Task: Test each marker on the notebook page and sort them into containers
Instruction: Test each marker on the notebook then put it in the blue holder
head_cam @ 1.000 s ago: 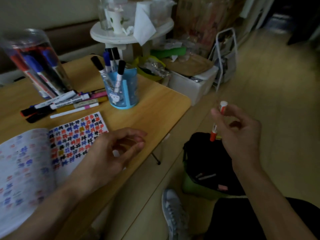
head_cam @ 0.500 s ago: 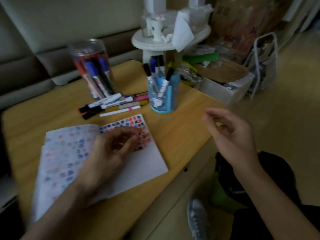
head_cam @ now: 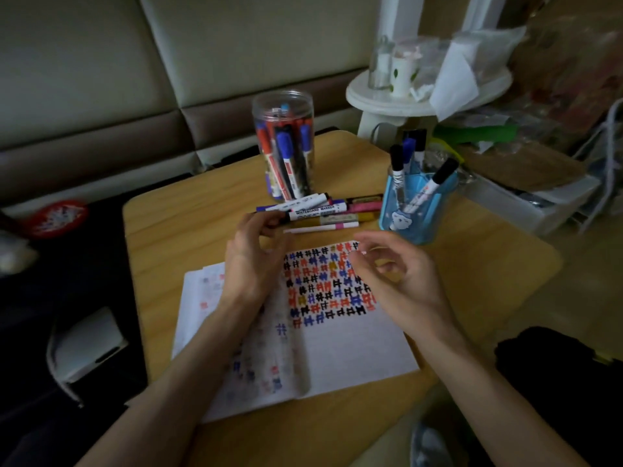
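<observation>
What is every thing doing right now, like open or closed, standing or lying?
Notebook, open, flat, page partly filled with marks.
Clear jar, upright, holding markers.
Blue cup, upright, holding capped markers.
Loose markers, lying side by side.
Left hand, at the loose markers; grip unclear.
Right hand, loosely curled, empty.

Your notebook is white with rows of red, blue and black hash marks, one yellow. Your cup is blue with a white bear, your jar clear, your desk pale wood grain.
</observation>
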A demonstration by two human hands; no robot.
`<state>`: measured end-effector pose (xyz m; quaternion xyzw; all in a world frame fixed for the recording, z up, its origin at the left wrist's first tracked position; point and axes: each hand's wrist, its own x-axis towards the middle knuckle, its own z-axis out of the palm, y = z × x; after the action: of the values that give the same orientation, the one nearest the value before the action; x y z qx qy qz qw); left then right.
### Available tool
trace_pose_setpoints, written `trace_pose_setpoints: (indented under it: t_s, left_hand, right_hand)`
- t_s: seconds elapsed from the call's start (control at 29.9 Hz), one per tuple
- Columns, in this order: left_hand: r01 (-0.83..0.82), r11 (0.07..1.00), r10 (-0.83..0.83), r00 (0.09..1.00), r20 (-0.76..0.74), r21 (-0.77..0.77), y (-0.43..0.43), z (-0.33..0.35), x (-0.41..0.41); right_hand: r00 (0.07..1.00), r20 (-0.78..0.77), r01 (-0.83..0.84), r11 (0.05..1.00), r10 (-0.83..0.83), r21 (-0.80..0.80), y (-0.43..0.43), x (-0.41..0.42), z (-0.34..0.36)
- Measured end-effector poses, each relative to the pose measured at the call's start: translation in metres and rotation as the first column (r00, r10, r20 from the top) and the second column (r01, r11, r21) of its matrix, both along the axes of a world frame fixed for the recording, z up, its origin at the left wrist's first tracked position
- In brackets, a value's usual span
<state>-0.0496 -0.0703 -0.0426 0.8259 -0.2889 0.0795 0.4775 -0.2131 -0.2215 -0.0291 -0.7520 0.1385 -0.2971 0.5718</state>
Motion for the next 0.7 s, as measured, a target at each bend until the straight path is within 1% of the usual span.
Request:
trace_pose_setpoints:
  t_s: [0.07, 0.23, 0.3, 0.4, 0.43, 0.5, 0.57, 0.64, 0.7]
  left_hand:
    - [-0.048, 0.997, 0.045, 0.998, 0.049, 0.062, -0.005, 0.000, 0.015]
    - [-0.127, 0.973, 0.109, 0.989, 0.105, 0.191, -0.013, -0.003, 0.031]
    - [-0.129, 0.973, 0.104, 0.986, 0.132, 0.193, -0.013, -0.004, 0.034]
    - [-0.081, 0.990, 0.063, 0.986, 0.154, 0.113, -0.009, -0.002, 0.031]
    - [-0.061, 0.995, 0.049, 0.989, 0.138, 0.078, -0.007, 0.001, 0.027]
    - [-0.013, 1.000, 0.013, 0.998, 0.059, 0.004, -0.003, 0.010, 0.014]
    - [0.072, 0.995, -0.074, 0.997, -0.035, -0.064, 0.000, 0.021, -0.004]
    - [0.173, 0.981, -0.181, 0.979, -0.095, -0.083, 0.004, 0.029, -0.025]
    - [0.249, 0.967, -0.254, 0.960, -0.117, -0.052, 0.008, 0.031, -0.044]
  right_hand:
    - [1.000, -0.011, -0.016, 1.000, 0.016, 0.009, 0.002, 0.007, -0.001]
    - [0.998, -0.047, -0.038, 0.999, 0.037, -0.012, 0.003, 0.020, -0.004]
    - [0.997, -0.059, -0.044, 0.999, 0.044, -0.010, 0.002, 0.024, -0.006]
    - [0.997, -0.073, -0.022, 1.000, 0.023, 0.012, 0.003, 0.026, -0.007]
    - [0.997, -0.073, -0.014, 1.000, 0.015, 0.020, 0.004, 0.027, -0.008]
    - [0.997, -0.077, -0.007, 0.999, 0.009, 0.032, 0.007, 0.027, -0.007]
    - [0.998, -0.068, -0.007, 0.998, 0.011, 0.069, 0.011, 0.025, -0.004]
    - [0.999, -0.034, -0.013, 0.990, 0.018, 0.139, 0.013, 0.022, 0.001]
    - [0.999, -0.035, 0.003, 0.982, 0.003, 0.189, 0.019, 0.017, 0.007]
